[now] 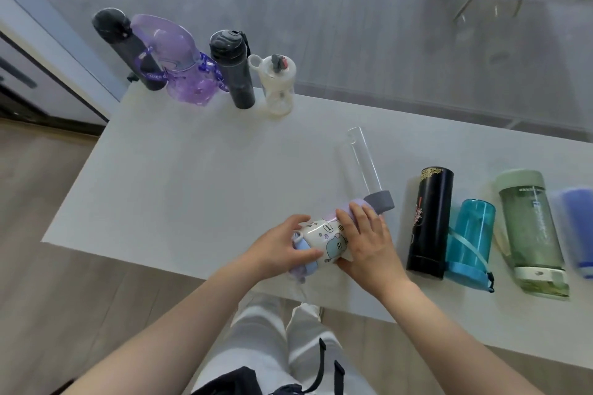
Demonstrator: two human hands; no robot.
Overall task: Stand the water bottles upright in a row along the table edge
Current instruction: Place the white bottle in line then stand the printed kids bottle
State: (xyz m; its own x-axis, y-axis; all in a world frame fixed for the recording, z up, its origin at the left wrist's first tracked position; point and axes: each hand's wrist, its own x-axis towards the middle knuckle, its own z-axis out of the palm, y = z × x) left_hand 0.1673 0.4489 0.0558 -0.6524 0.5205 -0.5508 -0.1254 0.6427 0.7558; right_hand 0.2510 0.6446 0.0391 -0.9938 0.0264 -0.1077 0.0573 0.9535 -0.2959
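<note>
A white cartoon-printed bottle (327, 236) with a lilac lid lies on its side near the table's front edge. My left hand (282, 248) grips its lid end and my right hand (369, 240) wraps its body. Behind it lies a clear tube bottle (365, 162) with a grey cap. To the right lie a black bottle (430, 221), a teal bottle (471, 240), a green bottle (532, 231) and a blue one (577, 228). Along the far left edge stand a dark bottle (131, 48), a purple jug (179, 64), a smoky grey bottle (232, 70) and a white clear bottle (277, 83).
The white table (192, 176) has bare surface in its middle and left. A glass wall runs behind the far edge. Wooden floor lies to the left and below. My legs and a dark bag show under the near edge.
</note>
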